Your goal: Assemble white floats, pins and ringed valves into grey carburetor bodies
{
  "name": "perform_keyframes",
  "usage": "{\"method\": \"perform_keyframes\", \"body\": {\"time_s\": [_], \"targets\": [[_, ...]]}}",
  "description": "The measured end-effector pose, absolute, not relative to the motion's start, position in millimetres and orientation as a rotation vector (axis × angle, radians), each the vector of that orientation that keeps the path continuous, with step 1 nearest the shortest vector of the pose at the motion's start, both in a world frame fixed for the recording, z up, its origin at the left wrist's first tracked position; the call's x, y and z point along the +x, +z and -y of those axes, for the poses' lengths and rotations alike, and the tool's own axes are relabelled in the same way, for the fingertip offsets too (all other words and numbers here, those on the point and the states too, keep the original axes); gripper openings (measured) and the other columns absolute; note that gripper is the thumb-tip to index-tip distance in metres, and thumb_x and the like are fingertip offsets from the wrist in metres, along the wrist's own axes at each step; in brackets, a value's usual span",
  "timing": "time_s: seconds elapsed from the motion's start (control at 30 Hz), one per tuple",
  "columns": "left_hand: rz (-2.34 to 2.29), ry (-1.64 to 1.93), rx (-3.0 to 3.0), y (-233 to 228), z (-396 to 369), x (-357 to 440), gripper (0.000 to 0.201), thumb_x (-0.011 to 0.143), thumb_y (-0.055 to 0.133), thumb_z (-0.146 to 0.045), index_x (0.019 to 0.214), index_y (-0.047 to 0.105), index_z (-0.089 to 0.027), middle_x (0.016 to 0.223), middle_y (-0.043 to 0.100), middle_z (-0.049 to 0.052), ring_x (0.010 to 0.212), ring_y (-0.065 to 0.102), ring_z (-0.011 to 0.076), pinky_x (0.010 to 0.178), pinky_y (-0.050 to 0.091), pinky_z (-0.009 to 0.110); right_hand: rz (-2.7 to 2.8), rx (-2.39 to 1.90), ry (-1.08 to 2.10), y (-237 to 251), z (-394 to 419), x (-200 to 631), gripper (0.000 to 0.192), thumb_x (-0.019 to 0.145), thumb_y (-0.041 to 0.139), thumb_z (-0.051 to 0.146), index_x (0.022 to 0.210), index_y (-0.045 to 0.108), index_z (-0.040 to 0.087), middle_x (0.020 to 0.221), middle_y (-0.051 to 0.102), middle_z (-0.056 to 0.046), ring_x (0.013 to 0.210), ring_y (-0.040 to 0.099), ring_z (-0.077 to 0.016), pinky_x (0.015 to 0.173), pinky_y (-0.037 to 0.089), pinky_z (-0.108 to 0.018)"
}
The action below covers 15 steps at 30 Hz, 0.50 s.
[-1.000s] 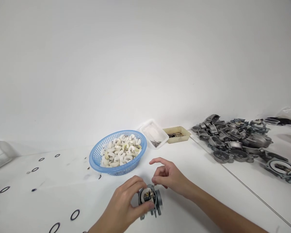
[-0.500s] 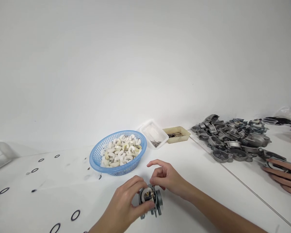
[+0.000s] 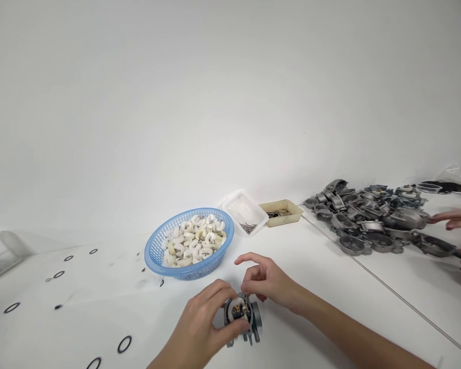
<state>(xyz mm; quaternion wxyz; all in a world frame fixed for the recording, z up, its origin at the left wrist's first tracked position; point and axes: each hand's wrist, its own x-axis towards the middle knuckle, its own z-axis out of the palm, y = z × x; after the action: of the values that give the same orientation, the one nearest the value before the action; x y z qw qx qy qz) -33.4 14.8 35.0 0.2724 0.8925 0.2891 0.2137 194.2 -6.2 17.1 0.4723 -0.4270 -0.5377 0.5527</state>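
A grey metal carburetor (image 3: 255, 319) rests on the white table near the bottom middle, its open bowl side facing up with a white float and brass parts inside. Fingers and thumb of my left hand (image 3: 200, 323) grip it from the left side. At its upper edge is my right hand (image 3: 267, 281), the index finger stretched out to the left above the carburetor. Its thumb and other fingers are drawn together at the carburetor's rim; anything small between them is hidden.
Beyond my hands stands a blue basket (image 3: 150, 252) of white floats. Behind it are a white tray (image 3: 242, 209) with thin metal pins and a cream tray (image 3: 284, 219). Metal bowls and carburetors (image 3: 369, 220) are heaped at right, near another person's hand (image 3: 455, 219). Black rings (image 3: 124, 344) lie at left.
My hands keep nearly the same pose on the carburetor while the view shifts slightly. At right, the other person's hand has moved away from the part it was covering.
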Motion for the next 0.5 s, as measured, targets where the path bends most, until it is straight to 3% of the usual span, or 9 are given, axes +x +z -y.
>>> {"method": "perform_keyframes", "body": {"time_s": [0.3,0.4,0.5], "targets": [[-0.781,0.598,2.458,33.0,-16.6,-34.6,0.021,0.094,0.073,-0.036,0.111,0.066,-0.027,0.109,0.068,0.003,0.092,0.065,0.0208,0.080,0.053,0.031,1.396,-1.035,1.267,18.5,8.7,190.7,0.047,0.079,0.082,0.032,0.123,0.065,0.025,0.081,0.067,0.003,0.059,0.047,-0.0113,0.053,0.036,-0.024],[-0.782,0.591,2.469,32.2,-16.7,-34.8,0.020,0.094,0.074,-0.035,0.111,0.065,-0.027,0.108,0.067,0.002,0.092,0.065,0.0203,0.080,0.052,0.030,1.518,-1.054,1.115,20.5,14.1,189.2,0.039,0.085,0.077,0.030,0.122,0.066,0.027,0.087,0.067,0.003,0.055,0.040,-0.0090,0.055,0.034,-0.025],[-0.768,0.606,2.475,31.4,-17.0,-34.5,0.020,0.094,0.074,-0.033,0.111,0.066,-0.028,0.107,0.068,0.001,0.091,0.066,0.0195,0.081,0.053,0.029,1.666,-1.107,0.958,25.1,22.3,192.0,0.030,0.093,0.066,0.027,0.123,0.066,0.030,0.088,0.068,0.003,0.055,0.041,-0.0104,0.055,0.035,-0.026]]}}
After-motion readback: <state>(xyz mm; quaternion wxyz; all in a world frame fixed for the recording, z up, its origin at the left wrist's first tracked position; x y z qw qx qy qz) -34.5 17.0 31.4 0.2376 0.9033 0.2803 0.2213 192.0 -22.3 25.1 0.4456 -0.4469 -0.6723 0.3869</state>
